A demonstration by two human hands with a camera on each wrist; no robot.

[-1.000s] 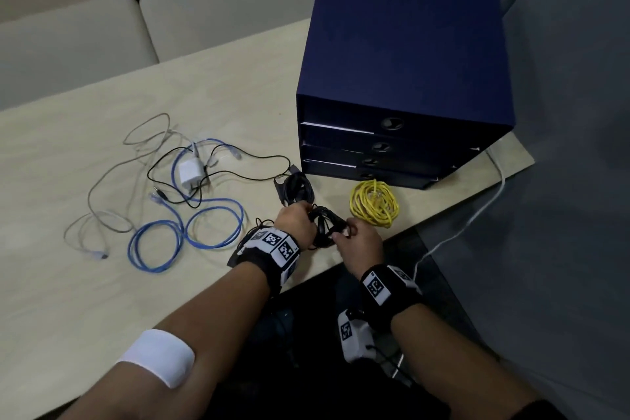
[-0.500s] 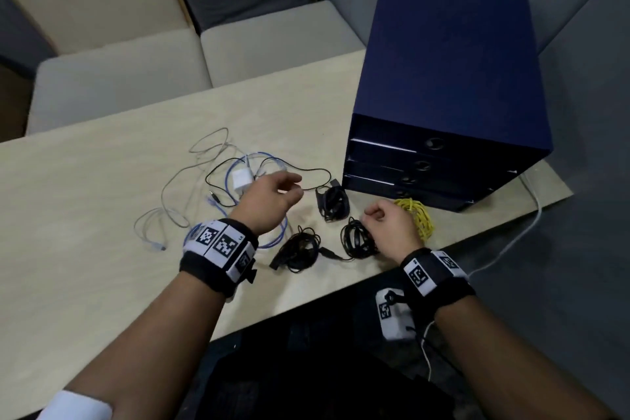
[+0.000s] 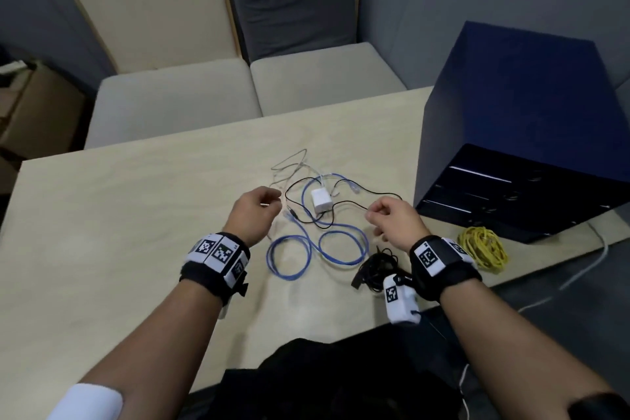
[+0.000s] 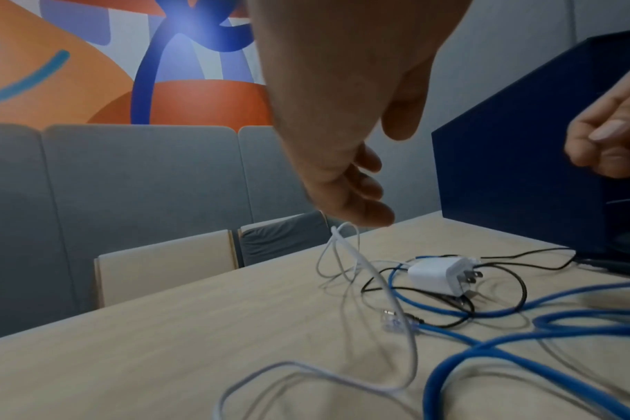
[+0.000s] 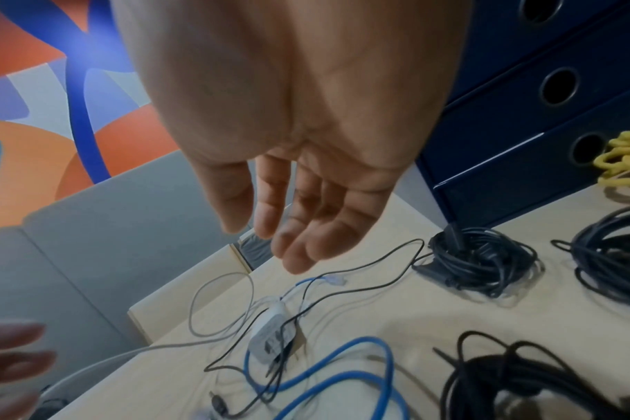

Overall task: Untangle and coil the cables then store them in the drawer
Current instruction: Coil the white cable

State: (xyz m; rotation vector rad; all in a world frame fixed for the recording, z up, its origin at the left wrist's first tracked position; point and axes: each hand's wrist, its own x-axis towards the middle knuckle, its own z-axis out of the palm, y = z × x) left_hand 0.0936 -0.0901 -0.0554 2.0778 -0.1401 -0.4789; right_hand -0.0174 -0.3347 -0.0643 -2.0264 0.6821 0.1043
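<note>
A tangle lies mid-table: a blue cable (image 3: 317, 245), a thin black cable (image 3: 344, 203), a white cable (image 3: 289, 164) and a white charger (image 3: 321, 200). My left hand (image 3: 272, 201) hovers left of the charger; in the left wrist view its fingertips (image 4: 364, 216) pinch a raised loop of the white cable (image 4: 346, 250). My right hand (image 3: 375, 215) hovers right of the charger with relaxed fingers (image 5: 292, 247) and holds nothing. Coiled black cables (image 3: 376, 266) lie under my right wrist, and a coiled yellow cable (image 3: 482, 249) lies before the dark blue drawer unit (image 3: 521, 160), whose drawers are closed.
The pale wooden table (image 3: 136, 215) has cushioned seats (image 3: 238, 92) behind its far edge. A white cord (image 3: 579, 276) hangs off the table's right corner. In the right wrist view, three black coils (image 5: 479, 255) sit near the drawer fronts (image 5: 522, 113).
My right hand let go of the coiled black cable and moved up to the tangle. My left hand shifted to the charger's left and took the white cable. The head view tilted up.
</note>
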